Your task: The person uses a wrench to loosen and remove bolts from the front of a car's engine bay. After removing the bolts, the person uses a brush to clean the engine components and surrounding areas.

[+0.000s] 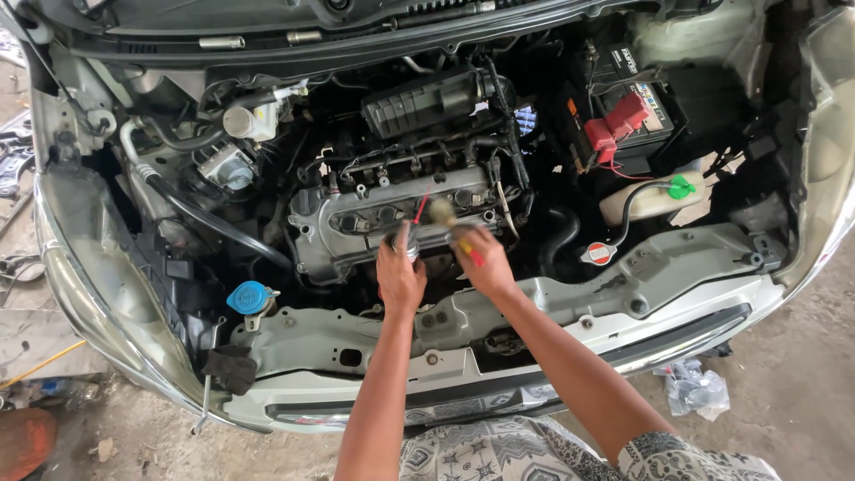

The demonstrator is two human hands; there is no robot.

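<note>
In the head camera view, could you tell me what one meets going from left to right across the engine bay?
Blue reservoir cap → left hand on a small can → right hand with a brush → red round cap → green cap.

Black battery near engine bay's upper right corner, with pale rectangular top label carrying an orange patch; round red-and-white label on radiator cap.

Small object in the left hand, mostly hidden by fingers.
</note>
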